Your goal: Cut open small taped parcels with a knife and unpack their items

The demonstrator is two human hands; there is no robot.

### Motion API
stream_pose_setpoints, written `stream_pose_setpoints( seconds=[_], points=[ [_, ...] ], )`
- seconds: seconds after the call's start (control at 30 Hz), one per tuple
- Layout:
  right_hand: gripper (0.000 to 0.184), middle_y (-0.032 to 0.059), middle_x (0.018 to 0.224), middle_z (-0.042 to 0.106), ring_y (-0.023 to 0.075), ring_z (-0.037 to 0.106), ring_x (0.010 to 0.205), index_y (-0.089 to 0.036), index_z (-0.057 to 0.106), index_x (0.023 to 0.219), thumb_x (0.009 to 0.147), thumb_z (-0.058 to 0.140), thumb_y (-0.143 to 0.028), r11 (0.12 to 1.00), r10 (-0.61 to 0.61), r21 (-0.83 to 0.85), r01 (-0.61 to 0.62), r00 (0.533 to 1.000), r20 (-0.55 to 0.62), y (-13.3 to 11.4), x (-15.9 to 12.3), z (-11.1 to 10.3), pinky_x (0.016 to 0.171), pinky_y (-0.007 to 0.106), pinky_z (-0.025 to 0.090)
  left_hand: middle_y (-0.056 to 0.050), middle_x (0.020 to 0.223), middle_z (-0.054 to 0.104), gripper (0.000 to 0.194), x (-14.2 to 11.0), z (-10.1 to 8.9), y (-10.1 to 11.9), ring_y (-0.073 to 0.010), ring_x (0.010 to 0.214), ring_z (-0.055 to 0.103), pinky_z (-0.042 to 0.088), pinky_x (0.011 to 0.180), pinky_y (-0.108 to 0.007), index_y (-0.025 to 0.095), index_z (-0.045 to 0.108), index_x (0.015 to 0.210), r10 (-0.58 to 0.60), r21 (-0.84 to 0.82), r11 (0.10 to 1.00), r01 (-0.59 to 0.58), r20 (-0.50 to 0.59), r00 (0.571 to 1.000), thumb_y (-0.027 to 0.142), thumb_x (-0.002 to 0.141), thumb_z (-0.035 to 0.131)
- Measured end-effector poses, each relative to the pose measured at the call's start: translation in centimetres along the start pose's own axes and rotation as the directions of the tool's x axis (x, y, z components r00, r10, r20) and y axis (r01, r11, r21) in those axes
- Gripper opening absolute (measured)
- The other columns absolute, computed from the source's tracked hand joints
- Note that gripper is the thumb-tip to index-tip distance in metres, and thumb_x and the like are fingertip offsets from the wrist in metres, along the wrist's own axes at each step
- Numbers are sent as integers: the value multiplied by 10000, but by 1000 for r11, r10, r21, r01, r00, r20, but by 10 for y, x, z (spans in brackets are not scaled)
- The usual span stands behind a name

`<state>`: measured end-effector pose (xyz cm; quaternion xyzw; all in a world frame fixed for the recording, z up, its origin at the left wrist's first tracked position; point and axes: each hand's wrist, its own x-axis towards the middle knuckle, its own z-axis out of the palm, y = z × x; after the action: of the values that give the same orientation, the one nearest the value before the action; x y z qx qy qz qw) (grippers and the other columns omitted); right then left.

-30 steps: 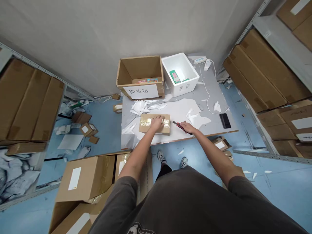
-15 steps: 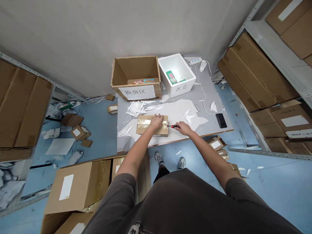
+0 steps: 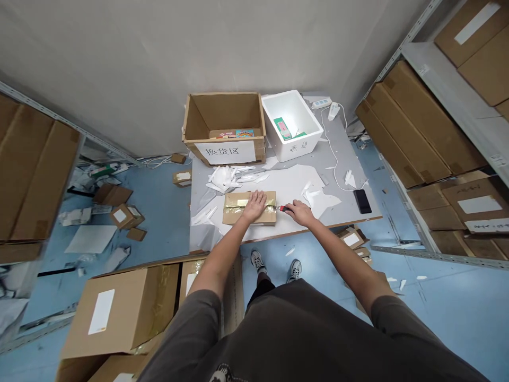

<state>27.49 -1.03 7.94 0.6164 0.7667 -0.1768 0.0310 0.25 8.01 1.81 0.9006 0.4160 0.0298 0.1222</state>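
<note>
A small taped cardboard box (image 3: 234, 213) lies flat near the front of the table, with shiny tape along its top. My left hand (image 3: 255, 206) rests on the box with its fingers stretched out over the upper face. In my right hand (image 3: 300, 213) is a red and black box cutter (image 3: 283, 208), its tip at the right end of the box by the tape seam. The fingers are wrapped round the cutter's handle. Torn white paper (image 3: 225, 179) lies behind the box, and more scraps (image 3: 312, 193) lie to its right.
On the table (image 3: 345, 175) stand a labelled open carton (image 3: 225, 151) and a white foam box (image 3: 298, 147). A phone (image 3: 362, 201) lies at the right on a cable. Large cartons (image 3: 107, 313) stand at my left, and a loaded shelf (image 3: 445, 95) rises at the right.
My left hand has its fingers spread flatter on the box. The box cutter stays at the box's right end, its handle turned slightly. The whole view has shifted a little.
</note>
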Motion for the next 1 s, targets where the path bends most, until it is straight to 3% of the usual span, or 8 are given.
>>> stream_pose_setpoints(
  seconds=[0.3,0.63,1.0],
  points=[
    [386,138,1163,631,288,546,1047,-278,688,1408,1151,454,-446,993,-62,-108,57,997,-39,1,2,6,853,350,365,-260,1636,522,496,-1,18,-1,-384,1628,361,252,1337,-668,82,607,1516,14,-54,998,-21,-121,993,315,1104,460],
    [411,148,1213,626,307,537,1104,-283,683,1426,1144,440,-458,996,-47,-73,48,999,6,4,12,5,851,359,383,-243,1684,466,515,-3,6,6,-371,1659,286,195,1362,-645,84,576,1547,-27,-76,997,26,-9,1000,284,1091,446],
    [431,154,1209,613,312,522,1108,-276,688,1432,1147,425,-464,999,-46,-16,46,999,-13,8,11,8,873,356,373,-261,1676,468,544,-4,6,11,-386,1656,287,183,1354,-673,94,535,1592,-47,-80,996,47,2,999,267,1078,490]
  ],
)
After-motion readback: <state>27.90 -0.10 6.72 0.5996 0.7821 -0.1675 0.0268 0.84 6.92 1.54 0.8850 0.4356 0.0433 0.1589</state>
